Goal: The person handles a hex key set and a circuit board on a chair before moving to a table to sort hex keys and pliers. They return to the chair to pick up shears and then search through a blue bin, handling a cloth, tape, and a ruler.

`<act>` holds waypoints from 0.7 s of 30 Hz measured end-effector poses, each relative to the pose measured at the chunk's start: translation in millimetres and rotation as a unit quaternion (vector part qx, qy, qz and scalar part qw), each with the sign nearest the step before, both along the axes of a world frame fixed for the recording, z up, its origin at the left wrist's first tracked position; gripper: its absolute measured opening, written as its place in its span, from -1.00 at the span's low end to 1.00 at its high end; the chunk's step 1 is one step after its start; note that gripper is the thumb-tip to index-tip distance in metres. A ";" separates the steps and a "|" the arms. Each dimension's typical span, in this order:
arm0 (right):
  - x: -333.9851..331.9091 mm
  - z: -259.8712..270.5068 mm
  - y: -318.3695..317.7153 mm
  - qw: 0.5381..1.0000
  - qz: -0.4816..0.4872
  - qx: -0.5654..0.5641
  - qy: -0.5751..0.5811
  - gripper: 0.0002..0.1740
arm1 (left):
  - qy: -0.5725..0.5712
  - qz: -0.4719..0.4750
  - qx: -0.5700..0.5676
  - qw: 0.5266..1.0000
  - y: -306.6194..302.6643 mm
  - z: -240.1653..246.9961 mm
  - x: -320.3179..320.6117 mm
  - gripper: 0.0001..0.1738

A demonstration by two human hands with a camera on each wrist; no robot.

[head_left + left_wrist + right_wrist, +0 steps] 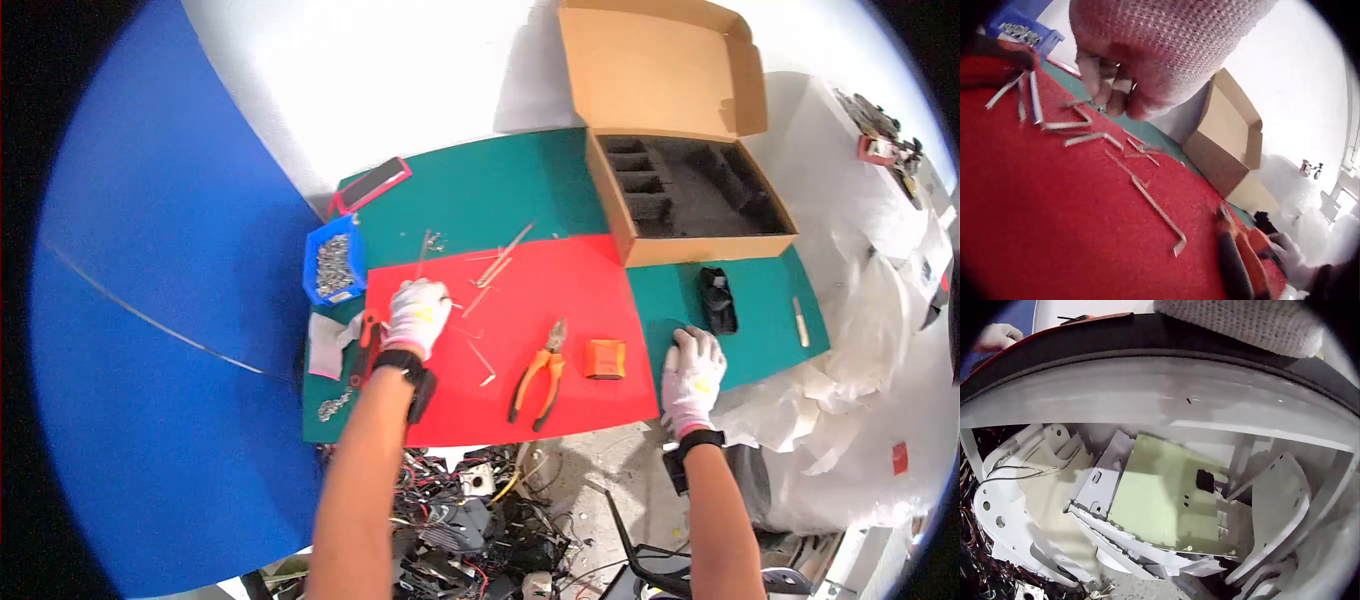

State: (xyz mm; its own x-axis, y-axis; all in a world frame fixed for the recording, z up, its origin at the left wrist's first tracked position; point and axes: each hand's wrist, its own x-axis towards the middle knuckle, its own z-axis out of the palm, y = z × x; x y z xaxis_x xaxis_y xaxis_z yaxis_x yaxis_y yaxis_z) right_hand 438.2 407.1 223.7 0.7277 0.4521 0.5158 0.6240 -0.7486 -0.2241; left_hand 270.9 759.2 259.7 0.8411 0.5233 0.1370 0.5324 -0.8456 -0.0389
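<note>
My left hand (418,318), in a white glove, is over the left part of the red mat (450,420). Its curled fingertips pinch a thin hex key (1075,102), mostly hidden by the hand in the left wrist view. Several loose L-shaped hex keys (1160,212) lie around it on the mat. Beside that hand is a red-and-black tool (362,352). My right hand (692,372), also gloved, rests with relaxed fingers on the green mat (770,360) near the front edge. A black molded piece (717,300) lies just beyond its fingers.
Orange-handled pliers (537,375) and an orange packet (605,359) lie between the hands. A blue bin (312,268) of screws stands at left, near a pink-framed slab (372,185). An open cardboard box (700,250) with foam stands behind; a small knife (801,322) is at right.
</note>
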 end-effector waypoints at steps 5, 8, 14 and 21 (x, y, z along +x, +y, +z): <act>0.9 -2.5 -0.3 1.000 0.006 -0.009 0.001 -0.74 | 0.093 0.131 -0.062 0.985 24.2 4.3 18.2 -0.83; 0.8 -2.4 -0.5 1.000 0.004 -0.010 0.004 -0.74 | 0.137 0.132 -0.090 0.978 33.4 19.2 19.4 -0.76; 0.6 -1.4 -0.4 1.000 0.013 -0.004 0.006 -0.74 | 0.133 0.081 -0.167 0.974 32.3 18.3 23.8 -0.68; -0.1 0.7 -0.3 1.000 0.017 -0.008 -0.001 -0.74 | 0.208 0.038 -0.074 0.975 6.9 28.8 43.5 -0.79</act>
